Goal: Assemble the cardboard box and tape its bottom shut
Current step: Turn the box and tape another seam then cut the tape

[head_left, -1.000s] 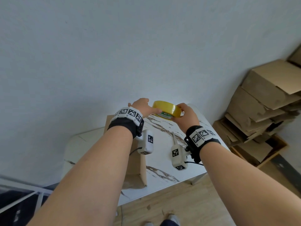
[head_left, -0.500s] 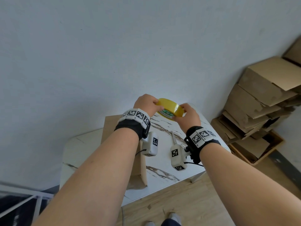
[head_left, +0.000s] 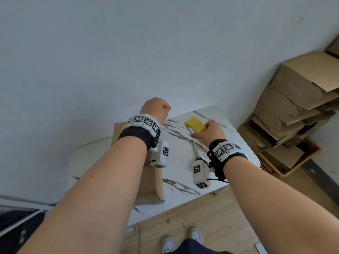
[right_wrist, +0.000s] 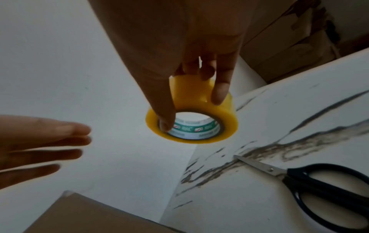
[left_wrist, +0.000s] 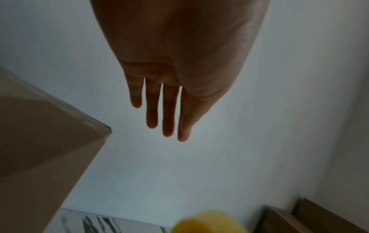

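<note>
Black wristbands (head_left: 136,133) carry checkered markers, white camera modules (head_left: 161,153).

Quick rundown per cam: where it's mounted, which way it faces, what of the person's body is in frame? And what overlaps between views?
Head: on the head, facing forward and down at the marble table; shows both forearms, left hand, right hand, shoes.
Left wrist: looks along the left hand's straight fingers toward the wall.
Right wrist: looks along the right hand gripping the yellow tape roll, scissors beyond; the left hand shows too.
Shared: tape roll, cardboard box and table in all three.

White marble-veined table (head_left: 185,202) — cardboard box (head_left: 148,182) and scissors (right_wrist: 311,178) on it.
</note>
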Demonstrator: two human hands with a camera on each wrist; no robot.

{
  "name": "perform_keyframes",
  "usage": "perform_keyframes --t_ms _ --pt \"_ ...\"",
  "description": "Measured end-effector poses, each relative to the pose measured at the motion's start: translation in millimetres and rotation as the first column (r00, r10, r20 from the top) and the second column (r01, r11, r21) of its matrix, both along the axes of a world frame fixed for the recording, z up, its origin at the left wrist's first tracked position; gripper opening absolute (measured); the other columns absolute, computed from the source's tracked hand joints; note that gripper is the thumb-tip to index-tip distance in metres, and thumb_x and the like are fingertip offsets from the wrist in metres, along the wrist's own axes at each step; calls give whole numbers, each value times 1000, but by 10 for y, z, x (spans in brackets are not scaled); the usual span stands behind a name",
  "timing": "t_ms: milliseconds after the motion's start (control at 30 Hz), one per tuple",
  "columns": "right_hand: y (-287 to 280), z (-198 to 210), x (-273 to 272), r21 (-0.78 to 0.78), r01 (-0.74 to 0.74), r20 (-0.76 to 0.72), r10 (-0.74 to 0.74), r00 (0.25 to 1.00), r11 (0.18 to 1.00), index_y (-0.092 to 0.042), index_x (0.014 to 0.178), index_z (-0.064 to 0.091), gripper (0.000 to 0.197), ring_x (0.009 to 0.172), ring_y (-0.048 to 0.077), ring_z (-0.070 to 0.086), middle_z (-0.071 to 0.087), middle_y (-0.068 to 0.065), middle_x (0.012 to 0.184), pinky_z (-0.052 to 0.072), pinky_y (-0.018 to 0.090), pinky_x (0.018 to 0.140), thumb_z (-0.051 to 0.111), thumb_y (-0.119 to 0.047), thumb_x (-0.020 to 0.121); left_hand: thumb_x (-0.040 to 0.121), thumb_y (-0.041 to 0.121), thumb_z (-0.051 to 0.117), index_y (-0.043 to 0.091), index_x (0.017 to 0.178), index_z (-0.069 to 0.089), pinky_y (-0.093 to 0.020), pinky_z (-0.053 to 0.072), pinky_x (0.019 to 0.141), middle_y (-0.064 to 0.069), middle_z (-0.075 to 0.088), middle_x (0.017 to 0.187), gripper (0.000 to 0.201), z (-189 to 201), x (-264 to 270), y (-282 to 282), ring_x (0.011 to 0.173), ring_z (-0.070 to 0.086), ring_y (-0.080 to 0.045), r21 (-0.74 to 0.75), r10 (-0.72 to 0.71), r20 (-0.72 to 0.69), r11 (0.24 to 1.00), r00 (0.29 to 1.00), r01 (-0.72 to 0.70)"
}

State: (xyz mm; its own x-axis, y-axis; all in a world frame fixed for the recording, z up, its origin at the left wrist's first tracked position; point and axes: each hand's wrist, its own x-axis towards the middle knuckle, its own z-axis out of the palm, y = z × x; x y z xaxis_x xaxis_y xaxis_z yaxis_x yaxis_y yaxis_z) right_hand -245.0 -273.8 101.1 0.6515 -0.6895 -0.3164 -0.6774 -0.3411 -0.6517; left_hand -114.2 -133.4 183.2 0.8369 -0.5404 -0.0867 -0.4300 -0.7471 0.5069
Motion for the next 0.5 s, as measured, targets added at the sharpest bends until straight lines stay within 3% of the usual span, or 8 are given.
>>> perform_keyframes --t_ms 100,167,233,367,500 --pt "2 -172 8 90 12 -119 -1 993 996 -12 109 45 48 85 27 59 57 6 94 44 32 63 67 -43 80 91 4 41 19 117 68 -38 44 103 -3 60 131 41 -47 123 112 120 56 -28 141 125 -11 982 992 -123" --pt "26 -269 5 98 -8 -181 26 983 995 -8 116 48 35 91 32 62 62 13 103 52 38 77 52 -32 90 91 4 39 15 120 65 -41 41 105 -7 59 131 40 -116 182 192 120 55 -30 226 196 -56 958 979 -179" --pt "46 -372 -17 66 -51 -242 66 968 997 -6 123 48 32 95 33 60 61 17 111 50 39 85 44 -17 93 91 6 40 13 119 65 -41 41 106 -8 59 130 38 -211 206 264 119 55 -31 278 231 -104 941 967 -195" --pt "118 -522 -68 50 -182 -323 188 928 982 -8 125 51 32 93 30 53 60 16 120 42 32 78 46 -15 95 90 10 39 13 117 67 -40 42 104 -8 61 128 39 -311 212 317 116 56 -32 299 231 -134 937 964 -183" --pt "208 -625 -50 52 -272 -365 272 890 961 -14 107 59 21 82 25 53 60 9 97 43 32 72 47 -9 92 91 9 38 12 116 68 -37 45 101 -8 63 126 39 -295 229 351 112 59 -31 273 231 -137 944 963 -187"
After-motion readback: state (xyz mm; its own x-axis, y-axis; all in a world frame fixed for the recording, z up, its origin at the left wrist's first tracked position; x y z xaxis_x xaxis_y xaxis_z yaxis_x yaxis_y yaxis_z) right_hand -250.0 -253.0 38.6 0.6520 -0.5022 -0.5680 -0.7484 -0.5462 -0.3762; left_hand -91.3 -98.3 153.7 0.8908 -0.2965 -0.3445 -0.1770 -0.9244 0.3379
